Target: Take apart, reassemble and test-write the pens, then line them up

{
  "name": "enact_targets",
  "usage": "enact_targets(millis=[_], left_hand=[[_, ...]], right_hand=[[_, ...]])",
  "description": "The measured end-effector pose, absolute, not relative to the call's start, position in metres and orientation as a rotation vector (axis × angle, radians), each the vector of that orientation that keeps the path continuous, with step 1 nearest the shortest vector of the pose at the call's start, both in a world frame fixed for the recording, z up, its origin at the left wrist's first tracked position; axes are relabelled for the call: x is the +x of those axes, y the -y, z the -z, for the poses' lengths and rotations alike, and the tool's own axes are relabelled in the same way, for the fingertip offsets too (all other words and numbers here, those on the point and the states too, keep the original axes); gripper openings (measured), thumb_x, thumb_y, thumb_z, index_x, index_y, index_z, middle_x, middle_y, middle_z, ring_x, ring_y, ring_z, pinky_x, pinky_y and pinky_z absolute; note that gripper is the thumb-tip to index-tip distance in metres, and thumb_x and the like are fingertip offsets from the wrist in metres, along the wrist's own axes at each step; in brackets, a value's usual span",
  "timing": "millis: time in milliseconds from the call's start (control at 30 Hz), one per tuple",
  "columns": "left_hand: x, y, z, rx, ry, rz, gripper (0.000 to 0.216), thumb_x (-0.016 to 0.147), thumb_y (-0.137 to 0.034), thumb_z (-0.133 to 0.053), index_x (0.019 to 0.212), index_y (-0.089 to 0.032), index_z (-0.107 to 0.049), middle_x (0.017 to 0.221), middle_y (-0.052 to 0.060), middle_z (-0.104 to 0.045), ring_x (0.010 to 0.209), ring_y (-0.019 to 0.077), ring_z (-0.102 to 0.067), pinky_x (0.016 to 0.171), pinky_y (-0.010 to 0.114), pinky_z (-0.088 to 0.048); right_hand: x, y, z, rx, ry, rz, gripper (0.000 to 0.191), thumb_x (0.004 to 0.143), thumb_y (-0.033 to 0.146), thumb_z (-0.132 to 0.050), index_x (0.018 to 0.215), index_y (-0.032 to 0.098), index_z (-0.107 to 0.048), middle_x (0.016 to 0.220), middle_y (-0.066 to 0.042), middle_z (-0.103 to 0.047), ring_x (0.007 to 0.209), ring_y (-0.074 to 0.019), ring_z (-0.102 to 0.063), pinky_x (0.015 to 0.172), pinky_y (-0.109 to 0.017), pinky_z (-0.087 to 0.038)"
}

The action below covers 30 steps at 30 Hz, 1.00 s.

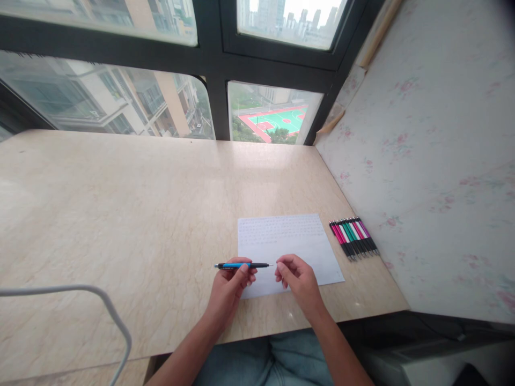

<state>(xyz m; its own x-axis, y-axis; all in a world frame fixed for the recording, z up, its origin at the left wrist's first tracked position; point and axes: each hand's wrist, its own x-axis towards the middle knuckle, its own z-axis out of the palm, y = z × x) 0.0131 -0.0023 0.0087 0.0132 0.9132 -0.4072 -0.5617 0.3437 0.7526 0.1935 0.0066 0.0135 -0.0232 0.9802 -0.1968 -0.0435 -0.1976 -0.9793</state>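
A wide window (161, 80) with dark frames looked out over apartment blocks and a green-and-red sports court far below, and a pale wall (434, 161) with a faint flower pattern closed off the right side. Under the window ran a beige, marble-patterned worktop (120, 214), which carried everything in view. A curved white tube (108, 308) crossed the lower left corner, and the person's blue trousers (281, 359) showed beneath the near edge.

A sheet of white paper (285, 241) lay flat toward the right of the worktop, with rows of faint writing across its upper part. Just beside its right edge, and apart from it, a row of pens (354, 237) lay side by side, black-bodied with pink, green and white sections, all slanted the same way.

The left hand (233, 284) was held over the near left corner of the paper, its grip pinching a blue pen (243, 265) between thumb and fingertips. The pen was held level above the worktop, its long axis running left to right across the view. Its thin metal tip pointed right, toward the other hand, and its dark end pointed left. The barrel was bright blue in the middle and black toward each end.

The right hand (300, 279) hovered over the lower part of the paper, just beside the pen tip without touching it. Its fingers were curled in with the fingertips drawn close together; whether they pinched anything small could not be told.
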Motion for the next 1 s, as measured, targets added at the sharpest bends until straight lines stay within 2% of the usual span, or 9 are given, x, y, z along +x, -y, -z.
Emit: enact_targets(millis=[100, 533, 1000], left_hand=[[0.0125, 0.0022, -0.0093, 0.429, -1.013, -1.214, 0.027, 0.074, -0.031, -0.078, 0.092, -0.013, -0.067, 0.073, 0.007, -0.071, 0.063, 0.0115, -0.06, 0.06, 0.021, -0.046], [0.0161, 0.0023, -0.011, 0.508, -1.044, -1.175, 0.031, 0.071, -0.035, -0.079, 0.09, -0.014, -0.068, 0.073, 0.007, -0.073, 0.064, 0.0128, -0.062, 0.061, 0.022, -0.046], [0.0148, 0.0025, -0.0106, 0.651, -1.096, -1.121, 0.032, 0.071, -0.037, -0.079, 0.09, -0.014, -0.069, 0.074, 0.008, -0.073, 0.065, 0.0174, -0.064, 0.063, 0.028, -0.049]], right_hand=[[0.1926, -0.0055, -0.0177, -1.266, 1.061, -1.415, 0.025, 0.083, 0.042, -0.065, 0.091, 0.018, -0.06, 0.073, -0.004, -0.068, 0.064, -0.0167, -0.065, 0.05, -0.024, -0.046], [0.189, -0.0032, -0.0149, -1.314, 1.233, -1.345, 0.021, 0.083, 0.037, -0.065, 0.092, 0.018, -0.065, 0.078, -0.006, -0.071, 0.072, -0.0202, -0.07, 0.053, -0.026, -0.053], [0.193, 0.0, -0.0153, -1.313, 1.238, -1.376, 0.021, 0.085, 0.035, -0.062, 0.095, 0.018, -0.067, 0.076, -0.006, -0.072, 0.072, -0.02, -0.07, 0.056, -0.028, -0.055]])
